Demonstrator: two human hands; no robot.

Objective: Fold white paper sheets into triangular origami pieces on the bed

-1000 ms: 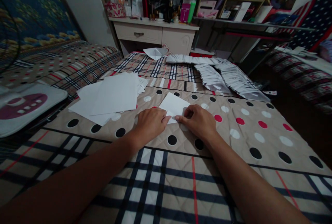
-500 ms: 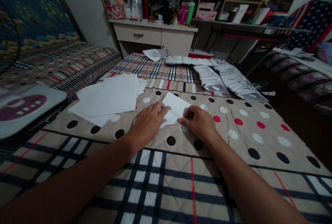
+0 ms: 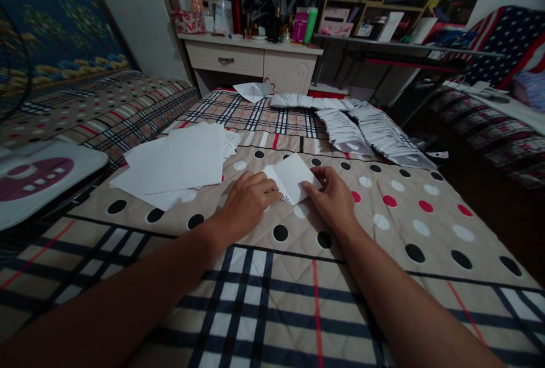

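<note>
A small white sheet of paper [image 3: 294,176], partly folded, lies on the bedspread between my hands. A dark printed mark shows at its near corner. My left hand [image 3: 250,197] is closed at the paper's left side, thumb and fingertips pinching that edge near the mark. On the right edge, my right hand [image 3: 330,193] grips the paper between thumb and curled fingers, the thumb on top. To the left of my left hand sits a loose pile of larger white sheets [image 3: 183,158].
Long rows of folded white papers [image 3: 383,132] stretch along the far right of the spotted, checked bedspread [image 3: 366,311]. A single folded paper [image 3: 252,91] lies at the far edge. A white appliance [image 3: 46,178] stands at left, a dresser [image 3: 251,58] behind.
The paper has turned and its right part is now folded up and over to the left. My right hand has shifted up along its right edge; my left thumb has moved toward the near corner.
</note>
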